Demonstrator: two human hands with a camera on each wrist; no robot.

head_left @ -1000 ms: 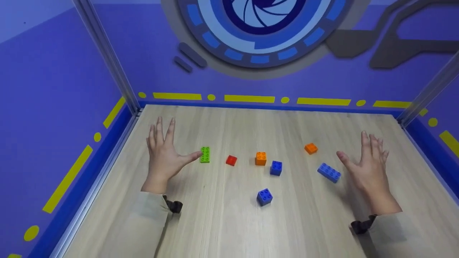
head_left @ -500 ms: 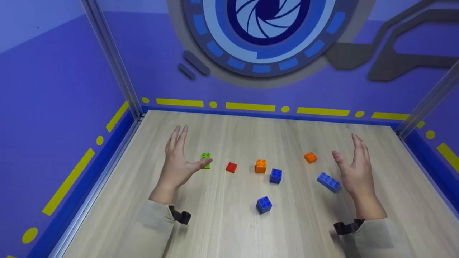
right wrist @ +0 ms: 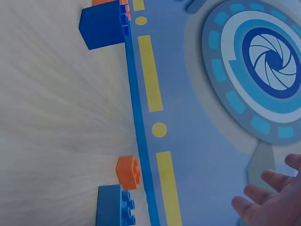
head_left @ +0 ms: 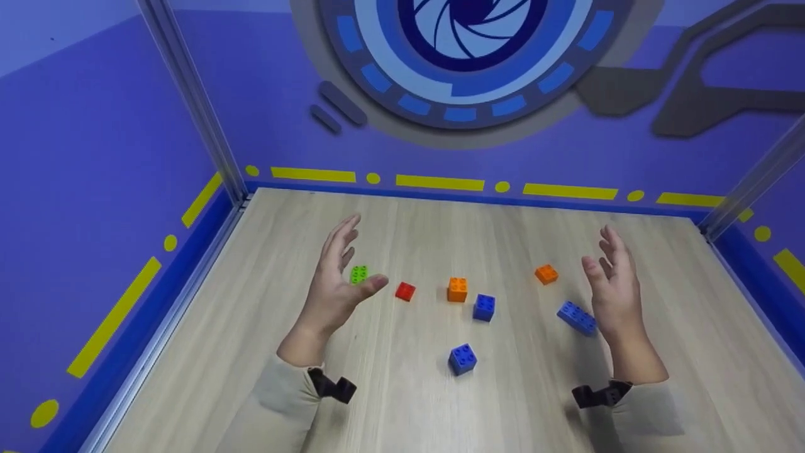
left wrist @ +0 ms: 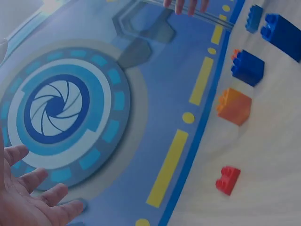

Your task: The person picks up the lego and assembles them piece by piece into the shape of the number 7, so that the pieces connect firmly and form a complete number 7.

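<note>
My left hand [head_left: 336, 277] hovers open above the wooden table [head_left: 402, 402], its thumb in front of a green brick [head_left: 358, 274] that it partly hides. My right hand [head_left: 613, 286] is also open and turned edge-on, beside a long blue brick [head_left: 575, 318]. Between the hands lie a red brick [head_left: 405, 290], an orange brick [head_left: 457, 289], a blue brick [head_left: 483, 307], another blue brick [head_left: 462, 359] nearer me, and a small orange brick [head_left: 546, 274]. In the left wrist view, straight fingers [left wrist: 28, 197] show with nothing in them. The right wrist view shows fingertips [right wrist: 275, 202] holding nothing.
Purple walls with yellow stripes enclose the table on three sides, with metal posts [head_left: 188, 100] at the back corners. A blue border [head_left: 478, 196] runs along the table's far edge. Bare wood lies in front of the bricks toward me.
Both hands have moved inward toward the bricks and turned from flat to more edge-on. The left hand now partly covers the green brick. No brick has moved.
</note>
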